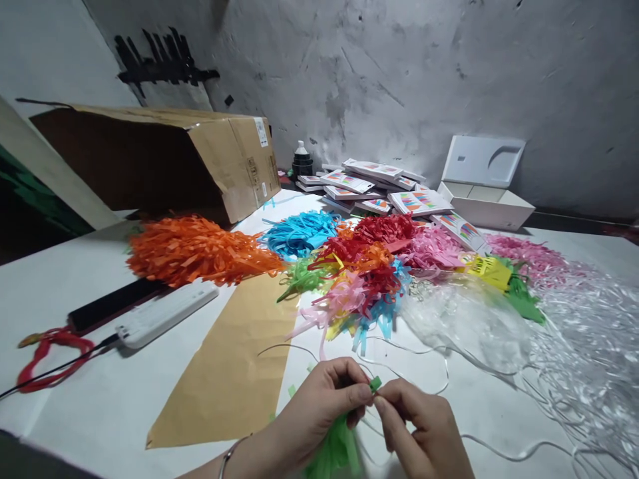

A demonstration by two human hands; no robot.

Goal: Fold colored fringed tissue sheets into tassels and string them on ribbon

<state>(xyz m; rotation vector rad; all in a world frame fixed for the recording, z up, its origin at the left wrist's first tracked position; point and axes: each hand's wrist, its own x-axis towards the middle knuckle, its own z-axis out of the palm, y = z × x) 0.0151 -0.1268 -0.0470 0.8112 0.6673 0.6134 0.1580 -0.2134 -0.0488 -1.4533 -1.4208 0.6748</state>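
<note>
Near the bottom middle, my left hand (324, 406) is closed on a green paper tassel (335, 449), whose strips hang below the fingers. A small folded green end pokes out above the thumb. My right hand (422, 426) pinches at that end from the right, thumb and forefinger together; what lies between them is too small to make out. The two hands nearly touch. Thin white ribbon (442, 372) lies on the white table (249, 459) behind and beside them.
Orange (200, 253), blue (302, 233), red and pink tassels lie across the middle. Behind stand a cardboard box (239, 159), stacked flat packs (369, 186) and an open white box (489, 203). Brown paper (229, 372), a white power strip (167, 316) and tangled ribbon (594, 359) flank the hands.
</note>
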